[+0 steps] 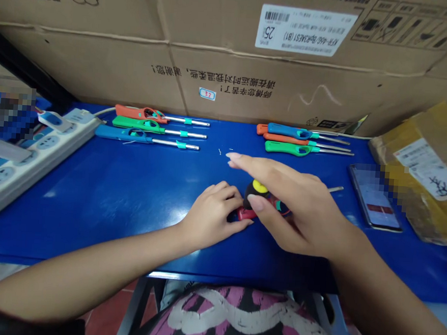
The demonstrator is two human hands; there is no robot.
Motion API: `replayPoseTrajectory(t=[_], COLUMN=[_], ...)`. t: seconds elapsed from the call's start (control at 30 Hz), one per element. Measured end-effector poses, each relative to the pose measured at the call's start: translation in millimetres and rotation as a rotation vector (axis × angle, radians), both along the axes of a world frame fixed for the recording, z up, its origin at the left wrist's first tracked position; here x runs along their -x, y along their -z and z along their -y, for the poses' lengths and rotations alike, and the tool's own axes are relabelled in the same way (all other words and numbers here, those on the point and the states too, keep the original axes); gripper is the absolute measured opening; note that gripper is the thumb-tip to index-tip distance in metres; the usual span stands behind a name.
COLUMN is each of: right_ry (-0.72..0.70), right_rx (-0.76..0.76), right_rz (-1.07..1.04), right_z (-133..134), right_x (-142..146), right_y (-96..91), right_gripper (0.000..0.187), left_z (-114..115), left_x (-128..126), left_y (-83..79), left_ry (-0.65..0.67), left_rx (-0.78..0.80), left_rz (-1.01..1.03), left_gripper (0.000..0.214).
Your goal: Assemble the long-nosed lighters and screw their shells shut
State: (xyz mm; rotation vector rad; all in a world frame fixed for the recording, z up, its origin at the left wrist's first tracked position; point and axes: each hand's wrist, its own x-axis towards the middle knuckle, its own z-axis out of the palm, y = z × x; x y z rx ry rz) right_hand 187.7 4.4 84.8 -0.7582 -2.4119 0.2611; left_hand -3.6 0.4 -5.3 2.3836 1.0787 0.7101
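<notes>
A red gas lighter (pixel 246 213) lies low on the blue table, partly covered by both hands. My left hand (pixel 214 213) is closed around its handle end, thumb along the near side. On top of the lighter stands a screwdriver (pixel 251 191) with a stubby black and yellow handle; its tip is hidden. My right hand (pixel 301 206) has that handle between the thumb and the side of the outstretched index finger. A metal tube tip (pixel 336 189) shows beyond my right hand.
Three lighters (pixel 138 126) lie at the back left, several more (pixel 288 146) at the back right. A power strip (pixel 37 149) runs along the left. A phone (pixel 374 198) and a taped parcel (pixel 430 171) sit at right. A big carton (pixel 223 60) walls the back. Tiny bits (pixel 220 151) lie mid-table.
</notes>
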Motion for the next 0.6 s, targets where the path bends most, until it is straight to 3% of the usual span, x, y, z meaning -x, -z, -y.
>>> replayPoseTrajectory(t=[0.07,0.2,0.4,0.53,0.6], right_ry=[-0.048,0.008,-0.086,0.038,0.079], right_rx=[0.02,-0.105,0.093,-0.08,-0.131], right_rz=[-0.066,-0.092,-0.033,-0.009,0.009], right_z=[-2.4,-5.8,-4.5,-6.0,-7.2], right_x=[-1.0,-3.2,-8.6,-7.4,-7.2], right_y=[3.3,8.4,2.2,4.2,5.5], right_gripper=[0.04,0.026,0.049,0.033,0.037], left_z=[0.6,1.2,0.8,1.6,1.6], left_x=[0.2,0.4,0.4,-0.1,-0.2], left_y=[1.4,4.2,3.0,4.1,4.0], left_ry=[-0.002,-0.025,-0.005,-0.026,-0.028], left_rx=[-0.01,-0.058,-0.103,-0.092,-0.08], left_rz=[0.002,0.013,0.002,0.006,0.004], left_gripper=[0.018,0.023,0.021,0.019,0.018])
